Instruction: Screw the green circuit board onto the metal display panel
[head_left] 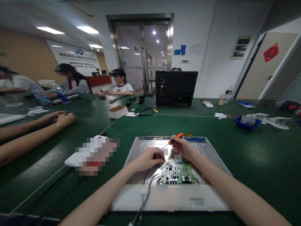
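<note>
My right hand point(182, 147) is closed around the orange-and-black handle of a screwdriver point(172, 140). Its thin shaft slants down to the left, toward the fingers of my left hand point(151, 158). Those fingers are curled together by the upper left corner of a green circuit board point(174, 172); whatever they pinch is hidden. The board sits on the silver metal back of a flat display panel point(138, 197). A pale ribbon cable point(178, 158) runs up from the board's top edge, and dark cables point(148, 191) leave its left side. Along the panel's far edge lies a narrow blue circuit strip point(197, 139).
Beyond the panel stand a black monitor housing point(176, 88) and a small white box point(117, 112) near coiled black cable point(144, 110). A blue tray point(248, 122) is at right. To the left are a partly blurred white object point(72, 160) and another person's hands point(63, 119).
</note>
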The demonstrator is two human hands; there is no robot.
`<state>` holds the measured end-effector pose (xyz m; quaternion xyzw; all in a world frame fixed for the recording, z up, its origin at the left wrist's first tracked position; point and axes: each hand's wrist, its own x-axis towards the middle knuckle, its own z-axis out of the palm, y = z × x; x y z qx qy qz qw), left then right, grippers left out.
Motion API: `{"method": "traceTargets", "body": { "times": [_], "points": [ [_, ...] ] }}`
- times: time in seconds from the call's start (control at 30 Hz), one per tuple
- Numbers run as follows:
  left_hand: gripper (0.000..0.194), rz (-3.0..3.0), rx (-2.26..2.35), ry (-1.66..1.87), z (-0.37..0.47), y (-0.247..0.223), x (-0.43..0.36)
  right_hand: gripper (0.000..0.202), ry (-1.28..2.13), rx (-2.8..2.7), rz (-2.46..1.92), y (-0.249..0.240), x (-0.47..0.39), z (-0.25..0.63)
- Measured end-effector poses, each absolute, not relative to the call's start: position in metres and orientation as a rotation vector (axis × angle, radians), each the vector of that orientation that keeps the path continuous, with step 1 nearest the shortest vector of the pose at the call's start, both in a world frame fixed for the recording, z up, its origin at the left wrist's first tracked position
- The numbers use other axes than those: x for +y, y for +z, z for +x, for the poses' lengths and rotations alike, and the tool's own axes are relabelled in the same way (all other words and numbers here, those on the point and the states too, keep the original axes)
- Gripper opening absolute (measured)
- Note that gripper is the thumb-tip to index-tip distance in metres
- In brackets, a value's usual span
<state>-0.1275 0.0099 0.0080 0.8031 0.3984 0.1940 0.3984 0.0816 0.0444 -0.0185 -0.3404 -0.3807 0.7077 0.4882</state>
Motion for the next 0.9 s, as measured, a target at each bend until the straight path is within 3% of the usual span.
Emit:
{"method": "traceTargets", "body": {
  "times": [0.47, 0.9],
  "points": [
    [0.009, 2.127, 0.982, 0.472, -0.1291, 0.0120, 0.0087, 0.045, 1.722, -0.918, -0.830, -0.0169, 0.0434, 0.0801],
    [0.001, 2.034, 1.003, 0.472, -0.1293, 0.0084, 0.0107, 0.047, 1.735, -0.937, -0.831, -0.0188, 0.0453, 0.0787]
  ]
}}
